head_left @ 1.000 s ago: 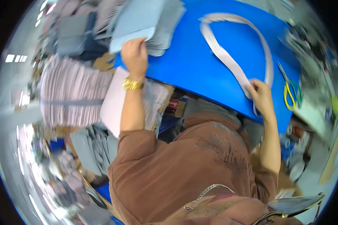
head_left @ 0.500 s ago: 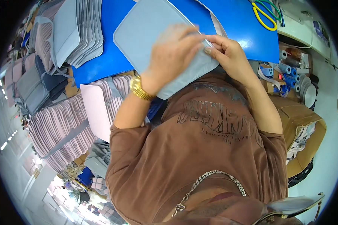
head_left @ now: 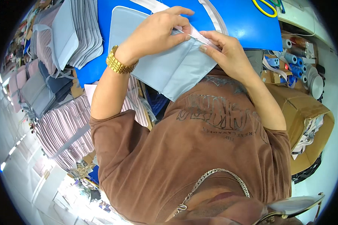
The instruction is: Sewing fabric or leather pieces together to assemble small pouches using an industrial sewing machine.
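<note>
A light blue-grey fabric piece (head_left: 163,69) with a stitched seam hangs between my hands at the front edge of a blue tabletop. My right hand (head_left: 227,54) pinches its pale upper edge between thumb and fingers. Close by on the same edge, my left hand (head_left: 157,35) has thumb and forefinger at the cloth, with another finger stretched out; a gold watch (head_left: 120,62) is on that wrist. Just beyond the fingers lies a whitish fabric strip (head_left: 214,17). What lies under the left fingertips is partly hidden.
Yellow-handled scissors (head_left: 266,7) lie on the blue tabletop (head_left: 248,28) at far right. Stacked grey panels (head_left: 77,33) stand at far left, with bundled pink panels (head_left: 65,127) below. To the right are thread spools (head_left: 294,65) and a cardboard box (head_left: 308,131) holding cloth scraps.
My left hand has shifted left and is no longer blurred. The fabric piece has turned, and a folded, seamed section now shows below my hands. The right hand stays at the edge.
</note>
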`<state>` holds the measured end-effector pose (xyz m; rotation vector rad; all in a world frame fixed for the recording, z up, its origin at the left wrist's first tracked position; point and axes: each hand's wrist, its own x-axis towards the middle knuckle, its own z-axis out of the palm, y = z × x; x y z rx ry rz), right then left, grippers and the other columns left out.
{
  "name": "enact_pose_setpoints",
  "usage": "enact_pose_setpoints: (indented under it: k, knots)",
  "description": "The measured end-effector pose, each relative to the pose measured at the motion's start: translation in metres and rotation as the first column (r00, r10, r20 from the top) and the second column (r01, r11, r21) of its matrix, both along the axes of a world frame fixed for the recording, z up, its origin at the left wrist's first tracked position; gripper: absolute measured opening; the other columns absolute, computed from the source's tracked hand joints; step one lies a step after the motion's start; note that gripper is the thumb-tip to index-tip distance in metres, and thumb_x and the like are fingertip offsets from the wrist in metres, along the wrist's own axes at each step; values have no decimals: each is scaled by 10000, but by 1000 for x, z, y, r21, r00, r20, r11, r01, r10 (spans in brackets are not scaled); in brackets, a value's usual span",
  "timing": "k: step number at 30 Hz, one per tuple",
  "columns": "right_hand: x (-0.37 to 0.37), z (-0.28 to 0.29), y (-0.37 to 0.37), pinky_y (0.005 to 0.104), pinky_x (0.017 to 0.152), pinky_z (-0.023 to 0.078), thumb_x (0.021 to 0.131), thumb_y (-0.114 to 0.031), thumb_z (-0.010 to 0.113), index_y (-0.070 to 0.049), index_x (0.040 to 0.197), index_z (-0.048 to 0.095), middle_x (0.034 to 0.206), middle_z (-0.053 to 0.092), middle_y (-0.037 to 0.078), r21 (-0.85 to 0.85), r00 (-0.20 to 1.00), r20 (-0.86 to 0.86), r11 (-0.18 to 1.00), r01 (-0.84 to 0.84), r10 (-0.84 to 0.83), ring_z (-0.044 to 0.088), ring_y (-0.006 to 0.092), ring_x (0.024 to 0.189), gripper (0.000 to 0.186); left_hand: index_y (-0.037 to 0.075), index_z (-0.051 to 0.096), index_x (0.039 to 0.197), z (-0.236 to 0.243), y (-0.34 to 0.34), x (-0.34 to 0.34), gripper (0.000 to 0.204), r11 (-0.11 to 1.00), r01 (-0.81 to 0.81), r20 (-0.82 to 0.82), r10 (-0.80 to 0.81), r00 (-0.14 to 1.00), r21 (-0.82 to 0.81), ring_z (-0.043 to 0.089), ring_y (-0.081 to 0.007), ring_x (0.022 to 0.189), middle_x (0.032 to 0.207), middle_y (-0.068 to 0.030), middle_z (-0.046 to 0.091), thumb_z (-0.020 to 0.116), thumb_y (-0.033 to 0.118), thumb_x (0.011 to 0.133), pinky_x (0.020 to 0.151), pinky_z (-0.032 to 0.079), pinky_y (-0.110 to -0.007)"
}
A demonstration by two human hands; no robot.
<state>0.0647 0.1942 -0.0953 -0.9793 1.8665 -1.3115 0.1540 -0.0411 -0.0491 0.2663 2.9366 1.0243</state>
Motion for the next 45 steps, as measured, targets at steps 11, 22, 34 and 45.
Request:
enact_pose_setpoints:
  k: [11, 22, 34, 45]
  knots:
    - [-2, 6, -2, 343, 742, 541, 993, -250, 717, -5, 1175, 747, 905, 757, 142, 83, 996, 70, 995, -58, 52, 704, 193, 814, 307, 12, 711, 944, 4, -4, -5, 147, 995, 14, 99, -24, 995, 98, 617, -186, 723, 841, -83, 709, 735, 156, 928, 648, 467, -321]
    - [-2, 7, -7, 345, 640, 471, 1005, -269, 701, -21, 1139, 758, 775, 691, 106, 85, 997, 34, 994, -69, 66, 595, 169, 681, 288, 7, 706, 922, 2, -5, -1, 158, 998, -35, 94, 30, 995, 50, 615, -198, 701, 811, -97, 698, 733, 162, 916, 645, 471, -333]
    - [-25, 29, -17, 311, 602, 451, 1003, -209, 696, -38, 1113, 774, 739, 677, 93, -20, 997, -73, 1000, -10, 8, 562, 155, 628, 218, -2, 738, 1019, 42, -71, -26, 320, 996, 68, 217, -55, 975, -51, 653, -278, 836, 934, -128, 711, 676, 311, 1002, 762, 509, -397]
    - [-102, 66, -32, 277, 644, 443, 999, -167, 697, 37, 1096, 740, 760, 662, 46, -61, 994, -37, 993, 104, -106, 527, 93, 708, 230, 50, 720, 1134, 94, -105, -116, 236, 994, 62, 172, -47, 984, -86, 608, -136, 786, 936, -38, 674, 649, 262, 1059, 662, 531, -292]
